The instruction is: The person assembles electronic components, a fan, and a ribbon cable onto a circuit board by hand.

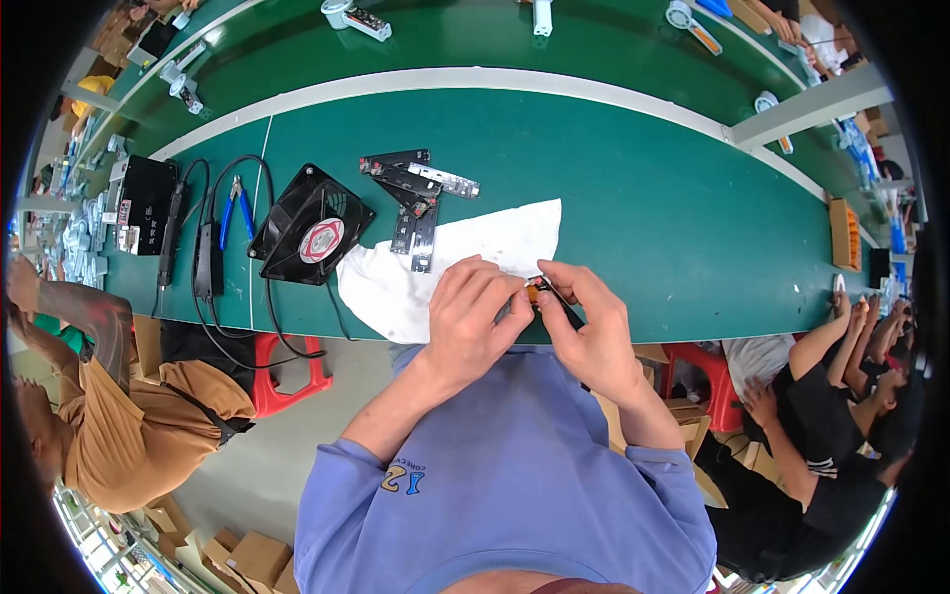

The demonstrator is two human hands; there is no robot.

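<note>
My two hands meet over the near edge of the green table. In my right hand (598,322), thumb and fingers are closed around a narrow black circuit board (568,310). Its far end has small red and silver parts. My left hand (477,315) pinches at that same end, by a small orange piece (533,294); the fingers partly hide the contact. A white cloth (381,302) lies flat under and beside my left hand. Beyond it several black circuit strips (411,188) are piled loosely, some reaching onto the cloth's edge.
Left of the cloth stands a black fan (287,220) with a cable. Farther left are blue-handled pliers (237,213), a black power adapter (209,259) and a black box (144,208). White handheld devices (358,20) lie on the far conveyor (445,45). Co-workers sit at both sides.
</note>
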